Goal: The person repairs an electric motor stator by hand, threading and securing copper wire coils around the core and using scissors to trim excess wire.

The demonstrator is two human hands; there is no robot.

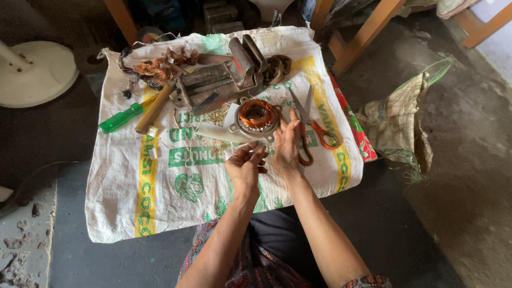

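Copper-wound stator [256,118] lies just beyond both hands — left hand [245,166] pinching white paper strip [221,133]; right hand [288,146] open, fingertips touching stator's rim.

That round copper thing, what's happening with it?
A person sits at a white woven sack spread out as a work mat. Both hands, the left hand and right hand, are close together just below the round motor part wound with copper wire, fingering something small and pale. Orange-handled scissors lie beside the right hand.

Round motor stator [256,118] (copper windings ringing its core) lies flat on the woven sack, metal-framed.
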